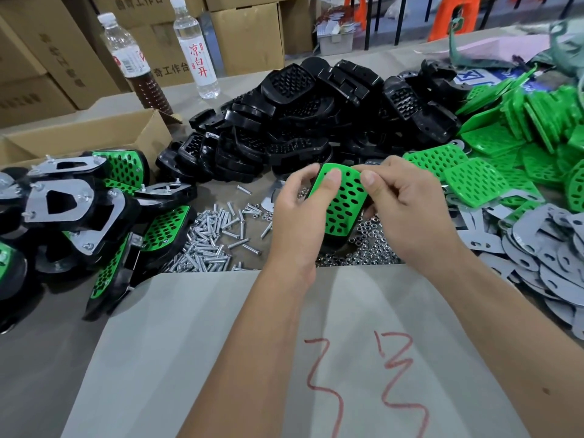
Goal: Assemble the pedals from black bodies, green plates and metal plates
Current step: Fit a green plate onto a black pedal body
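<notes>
**Green plate pressed onto black body at centre frame**

Both hands meet at the middle of the frame, above the bench [331, 311]. The left hand [295, 213] curls round the left edge of a green plate [343, 200], its thumb lying flat on the plate's top end. The right hand [407, 210] pinches the plate's upper right corner, thumb on top, fingers curled behind it. Under the plate sits a black body [331, 243], its dark edge showing at the lower end.

Behind the hands, across the upper centre, lies the heap of black bodies [300, 121]. At the right of the frame spreads the pile of green plates [505, 143], and below it, at the lower right, the grey metal plates [543, 254]. Finished pedals [104, 210], green faces and metal backs showing, are stacked at the left. Just below the hands lie loose screws [215, 238] and a scatter of nuts [369, 248]. Two bottles [196, 49] stand at the upper left, with cardboard boxes [249, 36] behind them.
</notes>
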`<move>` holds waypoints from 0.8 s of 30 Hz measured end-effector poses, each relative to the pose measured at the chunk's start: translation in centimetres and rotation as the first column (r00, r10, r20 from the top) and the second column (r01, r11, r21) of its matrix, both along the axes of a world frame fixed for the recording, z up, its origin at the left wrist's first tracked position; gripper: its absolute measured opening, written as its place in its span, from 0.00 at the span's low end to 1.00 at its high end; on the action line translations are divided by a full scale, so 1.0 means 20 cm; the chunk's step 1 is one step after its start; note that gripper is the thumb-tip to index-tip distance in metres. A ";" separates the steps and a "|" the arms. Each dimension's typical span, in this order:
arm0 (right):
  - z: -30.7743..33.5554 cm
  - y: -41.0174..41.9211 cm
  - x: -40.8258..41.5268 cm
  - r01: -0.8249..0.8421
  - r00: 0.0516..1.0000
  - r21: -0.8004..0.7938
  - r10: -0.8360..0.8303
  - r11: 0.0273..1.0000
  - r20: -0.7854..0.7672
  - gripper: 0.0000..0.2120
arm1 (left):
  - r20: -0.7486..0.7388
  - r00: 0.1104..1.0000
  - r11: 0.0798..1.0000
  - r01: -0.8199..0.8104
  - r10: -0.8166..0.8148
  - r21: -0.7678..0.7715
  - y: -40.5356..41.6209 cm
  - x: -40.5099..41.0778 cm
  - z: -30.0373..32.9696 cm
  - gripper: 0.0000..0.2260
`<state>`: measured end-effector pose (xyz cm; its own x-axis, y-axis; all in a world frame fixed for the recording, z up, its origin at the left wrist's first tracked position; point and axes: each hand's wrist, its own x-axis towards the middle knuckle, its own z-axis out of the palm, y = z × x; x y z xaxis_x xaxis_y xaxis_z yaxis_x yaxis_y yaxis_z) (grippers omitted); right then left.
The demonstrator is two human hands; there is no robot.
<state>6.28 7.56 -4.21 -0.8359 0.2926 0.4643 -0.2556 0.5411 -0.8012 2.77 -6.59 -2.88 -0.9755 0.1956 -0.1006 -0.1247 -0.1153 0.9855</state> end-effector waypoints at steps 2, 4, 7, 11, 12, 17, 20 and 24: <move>0.01 0.00 0.00 -0.028 1.000 -0.093 0.028 0.995 -0.009 0.11 | -0.031 0.998 0.999 0.046 -0.047 -0.022 -0.03 -0.02 0.01 0.09; 0.01 0.01 0.00 -0.047 0.999 -0.122 0.045 0.991 -0.021 0.11 | -0.053 0.997 0.996 0.051 -0.054 -0.067 -0.05 -0.03 0.02 0.08; 0.00 -0.01 0.01 -0.087 0.996 -0.075 0.085 0.993 -0.033 0.10 | -0.108 0.994 0.993 0.012 -0.024 -0.114 -0.03 -0.02 0.01 0.12; 0.01 -0.03 0.02 -0.138 0.990 -0.220 0.137 0.966 -0.023 0.10 | -0.174 0.984 0.989 -0.065 0.041 -0.131 -0.01 -0.01 0.02 0.15; 0.02 -0.02 0.02 -0.153 0.988 -0.261 0.154 0.953 -0.015 0.08 | -0.192 0.980 0.987 -0.078 0.050 -0.139 -0.01 -0.01 0.01 0.15; 0.02 0.00 0.03 -0.200 0.979 -0.373 0.195 0.906 -0.050 0.06 | -0.119 0.993 0.998 -0.026 0.020 -0.049 0.01 0.01 0.01 0.14; 0.03 0.01 0.04 -0.217 0.976 -0.396 0.204 0.892 -0.073 0.07 | -0.081 0.996 1.000 0.027 -0.026 0.007 0.02 0.02 0.02 0.18; 0.02 0.02 0.04 -0.234 0.972 -0.409 0.224 0.882 -0.073 0.08 | -0.046 0.996 0.996 0.077 -0.075 0.054 0.00 0.02 0.03 0.21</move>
